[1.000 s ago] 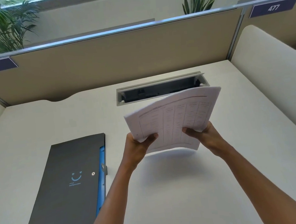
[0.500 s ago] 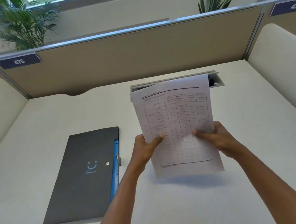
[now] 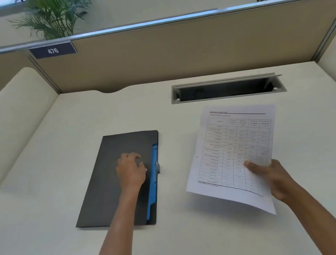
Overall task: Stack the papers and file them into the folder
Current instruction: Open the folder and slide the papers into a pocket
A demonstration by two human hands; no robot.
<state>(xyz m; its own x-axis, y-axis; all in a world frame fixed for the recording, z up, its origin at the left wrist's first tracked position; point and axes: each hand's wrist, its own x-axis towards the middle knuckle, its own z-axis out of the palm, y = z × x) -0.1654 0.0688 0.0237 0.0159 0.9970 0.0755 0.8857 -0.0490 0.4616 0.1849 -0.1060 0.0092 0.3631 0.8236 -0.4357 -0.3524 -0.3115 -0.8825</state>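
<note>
A: Desk (image 3: 48, 223), pale, bounded at the back by a tan partition (image 3: 176, 53). Containers?

B: Two. Folder (image 3: 107, 185): dark grey, lying flat and closed at desk centre-left, with a blue inner edge showing along its right side. Contents not visible. Slot (image 3: 227, 89): recessed in the desk near the partition, lid up, dark inside, contents cannot be made out.

A: Papers (image 3: 232, 151)?

B: Outside the folder, well right of it and in front of the slot. Held tilted above the desk, near edge raised. White, with a printed table of ruled rows and columns on the top sheet. Text too blurred to read. Sheet count cannot be told.

A: Grip relative to papers?

B: Right hand (image 3: 271, 176) clasps the lower right edge, thumb on the printed face, fingers hidden beneath. The rest of the stack extends up and left from the grip, unsupported.

A: Left hand (image 3: 130, 170)?

B: On the folder cover, close to the blue edge. Fingers bent, tips at the cover. Whether it pinches anything: cannot tell.
</note>
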